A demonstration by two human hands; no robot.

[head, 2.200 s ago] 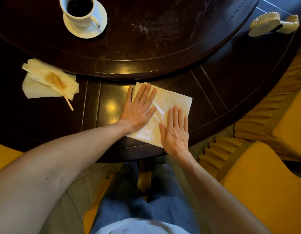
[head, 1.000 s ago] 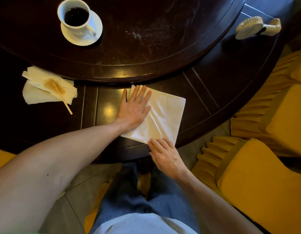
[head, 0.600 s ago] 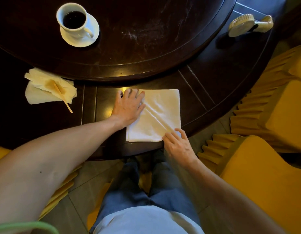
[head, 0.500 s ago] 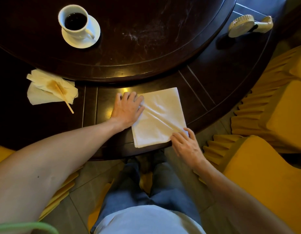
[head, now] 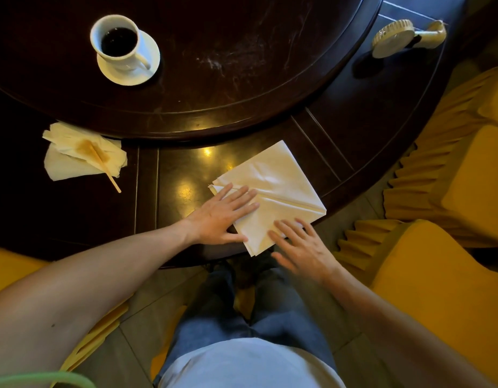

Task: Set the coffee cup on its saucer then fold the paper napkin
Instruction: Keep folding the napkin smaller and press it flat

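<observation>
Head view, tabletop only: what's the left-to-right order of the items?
Stained crumpled napkin with a wooden stirrer → coffee cup on its saucer → left hand → paper napkin → handheld fan. The right hand overlaps the napkin's span, so it is left out.

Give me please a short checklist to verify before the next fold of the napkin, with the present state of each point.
1. Cup stands on saucer: ok.
2. Napkin lies flat on the table: ok.
3. Left hand pins the napkin's left part: ok.
4. Right hand touches the near edge, fingers open, nothing pinched: ok.
5. Napkin fully on the table: not ok, the near corner overhangs the edge.
6. Layers aligned at the left corner: not ok, edges show offset.
</observation>
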